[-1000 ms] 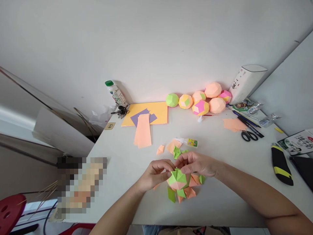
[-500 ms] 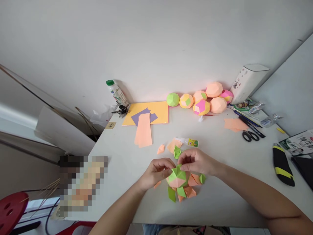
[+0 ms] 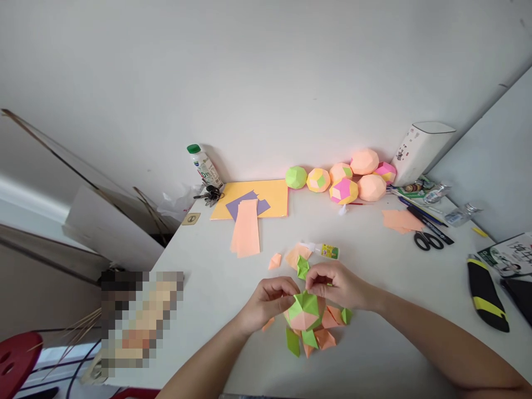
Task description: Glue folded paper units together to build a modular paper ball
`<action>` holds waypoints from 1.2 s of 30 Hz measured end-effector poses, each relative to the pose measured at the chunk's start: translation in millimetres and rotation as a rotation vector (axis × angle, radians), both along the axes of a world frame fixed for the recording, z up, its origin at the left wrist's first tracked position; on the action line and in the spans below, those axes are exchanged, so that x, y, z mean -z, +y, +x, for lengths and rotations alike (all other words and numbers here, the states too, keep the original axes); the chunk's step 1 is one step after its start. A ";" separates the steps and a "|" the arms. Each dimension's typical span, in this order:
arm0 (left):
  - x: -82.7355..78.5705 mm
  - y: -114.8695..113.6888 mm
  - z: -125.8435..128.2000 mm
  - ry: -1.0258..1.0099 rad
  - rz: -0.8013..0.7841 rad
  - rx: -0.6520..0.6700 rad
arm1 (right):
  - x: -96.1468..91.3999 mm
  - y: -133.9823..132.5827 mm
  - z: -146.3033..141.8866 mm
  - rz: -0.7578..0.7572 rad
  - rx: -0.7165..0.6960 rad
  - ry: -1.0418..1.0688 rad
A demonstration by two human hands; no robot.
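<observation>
A green and peach folded-paper ball (image 3: 304, 315) sits low in the middle of the view, between both hands. My left hand (image 3: 272, 302) is closed on the ball's upper left side, thumb and fingers pinching its edge. From the right, my right hand (image 3: 332, 282) pinches the top edge of the ball at a green flap; its fingertips partly cover the spot. Loose green and peach folded paper pieces (image 3: 326, 337) lie under and around the ball. Just beyond it are a green folded piece (image 3: 303, 267), a peach one (image 3: 275, 261) and a glue bottle (image 3: 330, 251) on its side.
Finished paper balls (image 3: 343, 190) line the wall. Peach strips (image 3: 246, 230) and purple paper lie over a yellow sheet stack (image 3: 274, 194), near keys (image 3: 211, 193) and a bottle (image 3: 205, 169). At right are scissors (image 3: 428, 240), pens and a black-yellow cutter (image 3: 486, 293).
The whole scene sits slightly lower in view as the camera tilts. My right fingers have shifted a little on the ball's top edge; my left hand keeps its grip.
</observation>
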State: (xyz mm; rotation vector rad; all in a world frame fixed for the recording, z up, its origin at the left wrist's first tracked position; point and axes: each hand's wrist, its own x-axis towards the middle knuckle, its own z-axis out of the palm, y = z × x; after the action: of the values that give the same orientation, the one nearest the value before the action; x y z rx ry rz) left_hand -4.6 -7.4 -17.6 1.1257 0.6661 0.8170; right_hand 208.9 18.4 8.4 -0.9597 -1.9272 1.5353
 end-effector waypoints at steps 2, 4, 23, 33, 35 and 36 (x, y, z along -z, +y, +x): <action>0.4 0.0 0.8 0.001 -0.011 -0.007 | -0.9 -0.6 0.3 0.010 -0.014 -0.023; 1.3 0.3 1.4 -0.001 -0.025 -0.008 | -1.5 -1.3 0.4 0.029 -0.028 -0.039; 3.1 0.1 1.5 -0.009 -0.022 -0.003 | 0.3 -1.9 -0.9 0.162 -0.043 -0.060; 3.9 -0.3 1.5 -0.032 -0.020 -0.010 | -0.8 -1.2 -1.0 0.219 -0.052 -0.071; 3.9 -0.2 1.5 -0.029 -0.023 -0.007 | -1.4 -1.3 -1.1 0.211 -0.049 -0.056; 3.8 -0.2 1.5 -0.028 -0.026 -0.007 | -1.6 -1.3 -1.1 0.207 -0.051 -0.046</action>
State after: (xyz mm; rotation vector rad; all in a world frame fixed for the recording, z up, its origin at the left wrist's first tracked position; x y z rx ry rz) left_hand -3.1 -7.6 -21.4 1.0878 0.6558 0.8263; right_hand 207.9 17.0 10.1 -0.8688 -2.1095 1.3194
